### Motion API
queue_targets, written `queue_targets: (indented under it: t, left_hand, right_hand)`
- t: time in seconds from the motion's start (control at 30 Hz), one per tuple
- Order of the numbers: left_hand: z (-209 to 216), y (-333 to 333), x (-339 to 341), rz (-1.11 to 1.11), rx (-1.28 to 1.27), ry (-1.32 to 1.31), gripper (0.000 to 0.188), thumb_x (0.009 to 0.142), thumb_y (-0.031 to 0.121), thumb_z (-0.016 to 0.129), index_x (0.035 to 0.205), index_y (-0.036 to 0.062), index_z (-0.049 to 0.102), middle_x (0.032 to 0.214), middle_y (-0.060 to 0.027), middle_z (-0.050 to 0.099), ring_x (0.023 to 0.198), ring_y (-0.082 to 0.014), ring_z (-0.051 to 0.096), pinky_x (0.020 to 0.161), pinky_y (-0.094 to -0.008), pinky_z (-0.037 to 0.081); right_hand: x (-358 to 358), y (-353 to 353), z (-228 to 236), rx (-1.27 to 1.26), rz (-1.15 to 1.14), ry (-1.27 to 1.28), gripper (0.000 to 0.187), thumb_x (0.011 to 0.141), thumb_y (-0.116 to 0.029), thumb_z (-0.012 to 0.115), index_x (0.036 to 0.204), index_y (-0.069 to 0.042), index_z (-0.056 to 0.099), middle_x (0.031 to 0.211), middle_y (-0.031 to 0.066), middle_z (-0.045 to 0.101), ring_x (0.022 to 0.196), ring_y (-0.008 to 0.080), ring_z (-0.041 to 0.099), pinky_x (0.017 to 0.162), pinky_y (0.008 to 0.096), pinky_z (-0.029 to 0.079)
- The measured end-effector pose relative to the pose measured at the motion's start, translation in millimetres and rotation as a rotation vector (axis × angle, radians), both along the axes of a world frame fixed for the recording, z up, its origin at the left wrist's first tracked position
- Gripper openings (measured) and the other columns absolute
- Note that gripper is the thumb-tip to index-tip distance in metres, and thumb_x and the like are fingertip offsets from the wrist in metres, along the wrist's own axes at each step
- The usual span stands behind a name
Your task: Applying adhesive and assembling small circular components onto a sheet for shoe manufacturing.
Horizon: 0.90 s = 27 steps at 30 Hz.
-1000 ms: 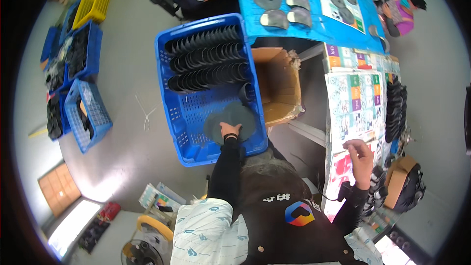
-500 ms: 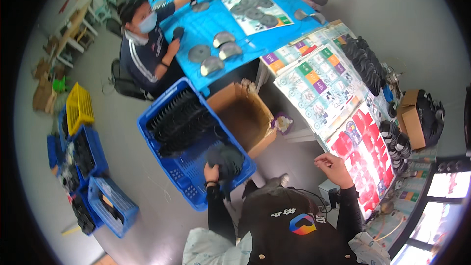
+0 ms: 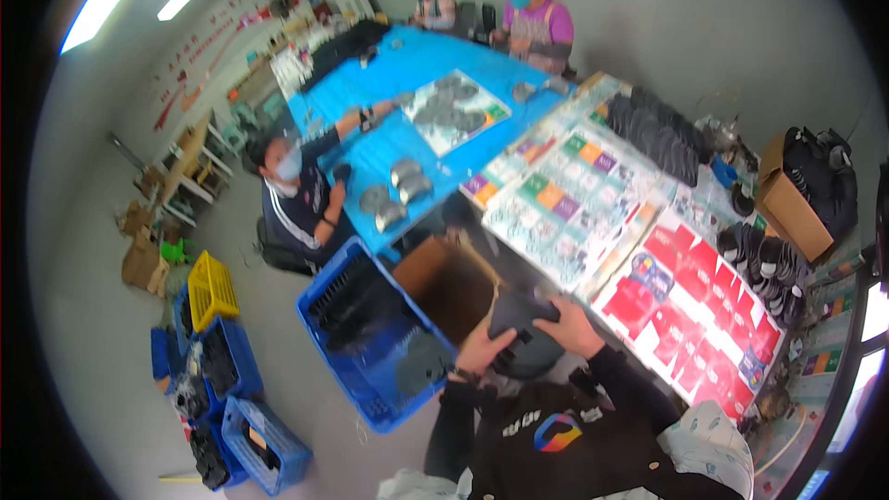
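Two hands hold dark pieces — blue-covered table ahead, grey wall beyond.

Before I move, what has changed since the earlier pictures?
The left hand lifted a dark grey rounded piece rightward from the blue plastic crate; the right hand, empty before, came left and grips it too. Rows of dark curved pieces stayed in the crate.

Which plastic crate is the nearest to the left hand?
The large blue crate beside the cardboard box, close to the left hand; the others stand farther left.
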<state>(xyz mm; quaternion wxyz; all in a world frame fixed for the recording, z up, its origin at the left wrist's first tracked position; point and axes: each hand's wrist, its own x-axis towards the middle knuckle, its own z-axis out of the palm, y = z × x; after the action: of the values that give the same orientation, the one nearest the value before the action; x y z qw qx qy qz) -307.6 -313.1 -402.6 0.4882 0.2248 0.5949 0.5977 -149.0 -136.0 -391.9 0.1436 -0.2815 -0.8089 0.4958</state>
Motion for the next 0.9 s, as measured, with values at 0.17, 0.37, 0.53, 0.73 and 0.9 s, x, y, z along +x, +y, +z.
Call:
queue_targets:
  t: [0.17, 0.37, 0.53, 0.73, 0.9]
  left_hand:
    - [-15.2, 16.1, 45.4, 0.021, 0.034, -0.081, 0.050, 0.096, 0.007, 0.067, 0.143, 0.0039, 0.051, 0.122, -0.0066, 0.066, 0.102, -0.0135, 0.065, 0.087, -0.0292, 0.054]
    - [39.7, 34.2, 44.7, -0.100, 0.120, -0.145, 0.053, 0.095, 0.004, 0.067, 0.145, 0.0003, 0.049, 0.132, -0.0084, 0.063, 0.116, -0.0170, 0.062, 0.098, -0.0313, 0.051]
    - [70.6, 27.5, 40.0, -0.090, 0.128, -0.070, 0.044, 0.099, 0.006, 0.064, 0.140, -0.0005, 0.053, 0.128, -0.0082, 0.065, 0.113, -0.0184, 0.063, 0.098, -0.0324, 0.051]
    - [46.4, 10.4, 22.6, -0.042, 0.136, -0.064, 0.038, 0.102, 0.013, 0.061, 0.137, -0.0003, 0.056, 0.123, -0.0062, 0.066, 0.107, -0.0146, 0.064, 0.091, -0.0288, 0.053]
    - [38.4, -3.0, 12.4, 0.033, 0.151, -0.124, 0.038, 0.104, 0.018, 0.060, 0.137, -0.0004, 0.057, 0.122, -0.0060, 0.067, 0.106, -0.0142, 0.065, 0.090, -0.0284, 0.053]
  right_hand:
    - [54.1, 28.9, 32.5, -0.044, 0.005, 0.066, 0.051, 0.083, -0.025, 0.080, 0.124, 0.001, 0.063, 0.108, 0.0231, 0.070, 0.100, 0.0315, 0.070, 0.087, 0.0384, 0.054]
    - [70.0, 40.0, 43.2, -0.036, -0.022, 0.264, 0.052, 0.084, -0.025, 0.080, 0.128, -0.004, 0.061, 0.106, 0.0165, 0.070, 0.094, 0.0284, 0.069, 0.086, 0.0366, 0.054]
    - [62.9, 38.0, 68.1, 0.060, -0.072, 0.265, 0.049, 0.086, -0.022, 0.077, 0.131, -0.010, 0.063, 0.111, 0.0173, 0.071, 0.088, 0.0284, 0.070, 0.081, 0.0372, 0.055]
    - [55.2, 20.2, 72.2, 0.027, -0.074, 0.262, 0.036, 0.086, -0.020, 0.076, 0.118, -0.006, 0.069, 0.101, 0.0138, 0.075, 0.085, 0.0253, 0.071, 0.078, 0.0340, 0.055]
    - [44.9, 11.7, 65.3, 0.099, -0.127, 0.281, 0.038, 0.087, -0.020, 0.076, 0.121, -0.005, 0.067, 0.099, 0.0132, 0.075, 0.083, 0.0260, 0.073, 0.075, 0.0354, 0.056]
